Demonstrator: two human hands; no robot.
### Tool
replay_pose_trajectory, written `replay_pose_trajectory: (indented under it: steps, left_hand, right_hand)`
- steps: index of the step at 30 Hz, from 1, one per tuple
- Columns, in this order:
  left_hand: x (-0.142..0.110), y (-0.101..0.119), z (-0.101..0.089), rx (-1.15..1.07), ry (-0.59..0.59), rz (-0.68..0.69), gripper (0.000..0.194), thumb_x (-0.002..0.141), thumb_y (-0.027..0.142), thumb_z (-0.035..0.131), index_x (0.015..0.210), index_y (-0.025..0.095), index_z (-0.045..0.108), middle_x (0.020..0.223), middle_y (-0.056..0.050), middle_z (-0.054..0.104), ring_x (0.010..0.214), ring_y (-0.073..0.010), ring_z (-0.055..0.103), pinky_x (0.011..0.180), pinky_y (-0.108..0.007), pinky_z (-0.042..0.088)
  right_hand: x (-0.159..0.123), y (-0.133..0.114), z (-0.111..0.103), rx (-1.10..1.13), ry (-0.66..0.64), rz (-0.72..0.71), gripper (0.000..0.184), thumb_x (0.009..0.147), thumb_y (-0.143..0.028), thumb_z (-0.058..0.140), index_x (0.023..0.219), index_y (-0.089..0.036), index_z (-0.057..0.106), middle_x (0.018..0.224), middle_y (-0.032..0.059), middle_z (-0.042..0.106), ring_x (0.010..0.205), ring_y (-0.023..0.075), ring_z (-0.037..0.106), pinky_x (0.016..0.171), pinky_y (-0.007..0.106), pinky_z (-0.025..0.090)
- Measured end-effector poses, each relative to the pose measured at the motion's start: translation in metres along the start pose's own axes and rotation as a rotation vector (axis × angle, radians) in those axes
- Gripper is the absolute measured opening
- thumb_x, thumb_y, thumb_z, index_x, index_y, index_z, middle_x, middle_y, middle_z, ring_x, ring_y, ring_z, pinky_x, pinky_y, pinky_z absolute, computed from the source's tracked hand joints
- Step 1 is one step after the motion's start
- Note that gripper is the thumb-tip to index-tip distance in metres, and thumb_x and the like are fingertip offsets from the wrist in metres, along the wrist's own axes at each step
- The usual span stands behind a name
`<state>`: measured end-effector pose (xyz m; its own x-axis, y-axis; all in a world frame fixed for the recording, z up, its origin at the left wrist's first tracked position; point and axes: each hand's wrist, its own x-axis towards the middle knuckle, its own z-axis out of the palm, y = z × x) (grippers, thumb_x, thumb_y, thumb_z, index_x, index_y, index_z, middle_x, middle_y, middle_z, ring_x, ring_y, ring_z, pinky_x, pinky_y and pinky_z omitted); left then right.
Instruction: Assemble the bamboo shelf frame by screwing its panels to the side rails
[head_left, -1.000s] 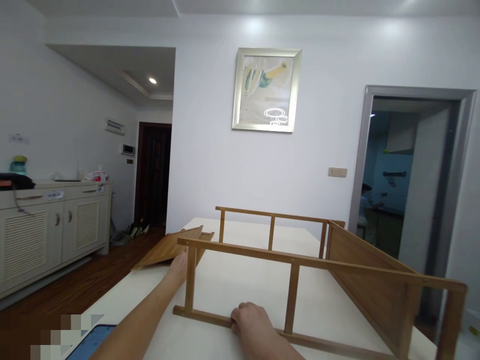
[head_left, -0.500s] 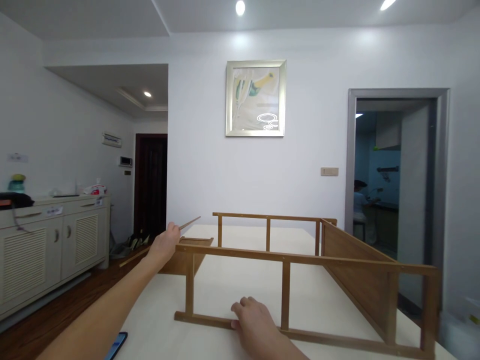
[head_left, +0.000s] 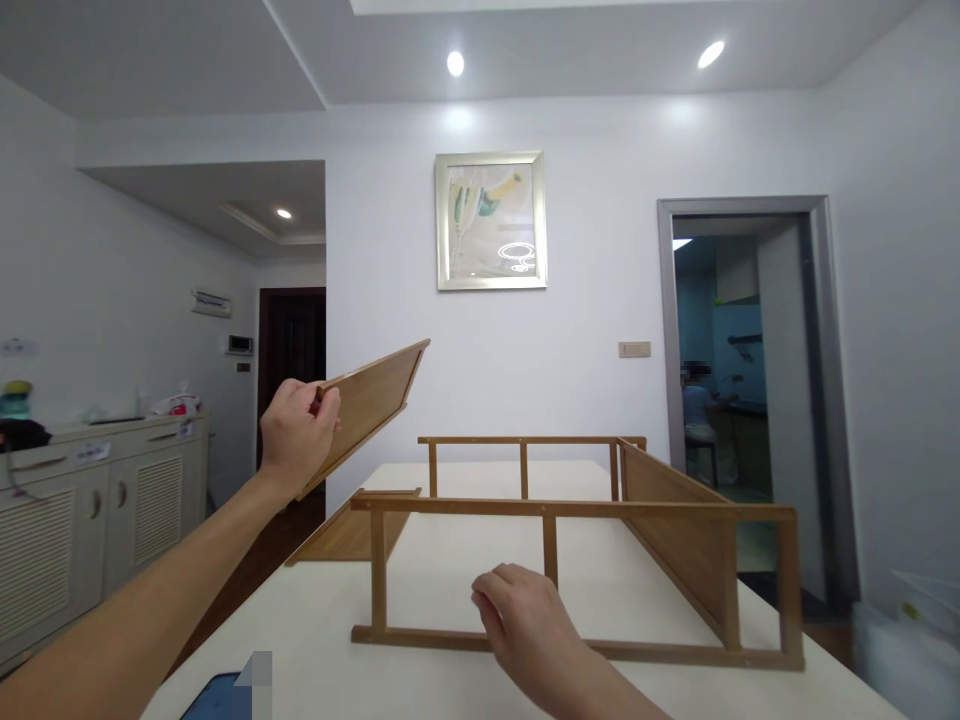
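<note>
My left hand (head_left: 296,430) is closed on the near end of a brown wooden shelf board (head_left: 379,405), held tilted in the air at the left. Below it, a second wooden board (head_left: 341,530) lies on the white table (head_left: 442,560). My right hand (head_left: 529,625) is in front of the near ladder-like side frame (head_left: 457,507), covering part of its lower rail. Its fingers are curled together; anything in them is hidden. An upright wooden panel (head_left: 675,530) joins this side frame to the far side frame (head_left: 480,440) at the right.
A phone (head_left: 214,697) lies at the table's near left edge, partly blurred. A white cabinet (head_left: 105,500) stands along the left wall. A person (head_left: 697,410) sits beyond the doorway at the right. Clear plastic wrapping (head_left: 900,640) is at the lower right.
My left hand has lifted the shelf board, now turned to show its broad face above the other board. My right hand has risen slightly off the lower rail. The view has tilted up.
</note>
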<state>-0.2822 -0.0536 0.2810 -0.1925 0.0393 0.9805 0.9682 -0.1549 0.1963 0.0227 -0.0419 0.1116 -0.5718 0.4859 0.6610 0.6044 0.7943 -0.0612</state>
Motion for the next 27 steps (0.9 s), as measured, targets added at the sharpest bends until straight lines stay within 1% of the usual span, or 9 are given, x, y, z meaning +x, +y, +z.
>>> replay_pose_trajectory:
  steps: [2, 7, 10, 13, 16, 18, 22, 25, 27]
  left_hand:
    - [0.005, 0.027, -0.012, -0.089, 0.027, -0.026, 0.026, 0.087, 0.034, 0.048, 0.071, 0.016, 0.058, 0.077, 0.001, 0.055, 0.048, -0.0065, 0.054, 0.051, -0.021, 0.045]
    - [0.006, 0.079, -0.033, -0.234, 0.077, -0.051, 0.026, 0.087, 0.032, 0.051, 0.066, 0.019, 0.056, 0.062, 0.003, 0.056, 0.055, -0.0108, 0.058, 0.057, -0.023, 0.047]
    - [0.001, 0.099, -0.037, -0.368, 0.101, -0.108, 0.026, 0.088, 0.033, 0.052, 0.066, 0.019, 0.055, 0.058, 0.004, 0.056, 0.055, -0.0109, 0.059, 0.06, -0.024, 0.048]
    - [-0.006, 0.113, -0.035, -0.573, 0.065, -0.19, 0.022, 0.088, 0.034, 0.052, 0.073, 0.019, 0.057, 0.055, 0.006, 0.055, 0.051, -0.0105, 0.059, 0.057, -0.024, 0.049]
    - [-0.011, 0.123, -0.033, -0.799, -0.001, -0.239, 0.018, 0.087, 0.033, 0.053, 0.08, 0.018, 0.058, 0.055, 0.007, 0.053, 0.046, -0.0103, 0.056, 0.05, -0.024, 0.048]
    - [-0.013, 0.127, -0.032, -0.929, -0.051, -0.243, 0.016, 0.086, 0.033, 0.055, 0.083, 0.017, 0.059, 0.057, 0.006, 0.054, 0.045, -0.0103, 0.055, 0.047, -0.024, 0.047]
    - [-0.012, 0.132, -0.032, -1.1, -0.117, -0.232, 0.017, 0.085, 0.033, 0.058, 0.087, 0.017, 0.061, 0.063, 0.004, 0.054, 0.047, -0.0102, 0.055, 0.044, -0.024, 0.047]
    - [-0.011, 0.134, -0.031, -1.188, -0.153, -0.273, 0.016, 0.084, 0.032, 0.059, 0.087, 0.017, 0.062, 0.064, 0.004, 0.053, 0.046, -0.0089, 0.051, 0.041, -0.022, 0.044]
    - [-0.014, 0.138, -0.028, -1.218, -0.223, -0.314, 0.016, 0.083, 0.032, 0.059, 0.086, 0.016, 0.062, 0.061, 0.004, 0.052, 0.045, -0.0084, 0.049, 0.039, -0.021, 0.042]
  right_hand:
    - [0.004, 0.001, -0.019, 0.053, 0.146, -0.036, 0.019, 0.091, -0.017, 0.045, 0.084, -0.02, 0.063, 0.072, 0.0027, 0.065, 0.066, 0.0136, 0.06, 0.061, 0.023, 0.042]
    - [0.021, 0.012, -0.082, 0.16, 0.507, -0.061, 0.019, 0.092, -0.023, 0.046, 0.1, -0.021, 0.062, 0.088, 0.0068, 0.067, 0.079, 0.0162, 0.063, 0.071, 0.028, 0.052]
    - [0.03, 0.031, -0.116, 0.17, 0.663, 0.08, 0.027, 0.09, -0.034, 0.05, 0.114, -0.022, 0.058, 0.101, 0.0089, 0.065, 0.083, 0.0187, 0.062, 0.07, 0.032, 0.055]
    - [0.036, 0.058, -0.139, 0.161, 0.78, 0.223, 0.051, 0.084, -0.045, 0.058, 0.127, -0.019, 0.049, 0.122, 0.0146, 0.057, 0.103, 0.0254, 0.058, 0.084, 0.042, 0.053]
    - [0.039, 0.082, -0.156, 0.171, 0.793, 0.328, 0.075, 0.077, -0.052, 0.064, 0.138, -0.019, 0.036, 0.138, 0.0162, 0.045, 0.12, 0.0299, 0.048, 0.097, 0.049, 0.044]
    - [0.037, 0.091, -0.168, 0.227, 0.768, 0.356, 0.079, 0.072, -0.053, 0.067, 0.138, -0.019, 0.037, 0.14, 0.0153, 0.044, 0.125, 0.031, 0.045, 0.101, 0.049, 0.041]
    - [0.016, 0.093, -0.191, 0.475, 0.576, 0.393, 0.052, 0.07, -0.055, 0.068, 0.105, -0.018, 0.062, 0.105, 0.01, 0.068, 0.101, 0.0286, 0.063, 0.086, 0.04, 0.052]
    - [-0.013, 0.088, -0.206, 0.493, 0.467, 0.463, 0.045, 0.062, -0.059, 0.072, 0.078, -0.017, 0.068, 0.078, 0.0076, 0.072, 0.079, 0.0281, 0.067, 0.071, 0.036, 0.056]
    - [-0.036, 0.085, -0.213, 0.464, 0.388, 0.506, 0.044, 0.058, -0.058, 0.075, 0.073, -0.017, 0.071, 0.075, 0.0083, 0.073, 0.074, 0.0288, 0.068, 0.066, 0.035, 0.057]
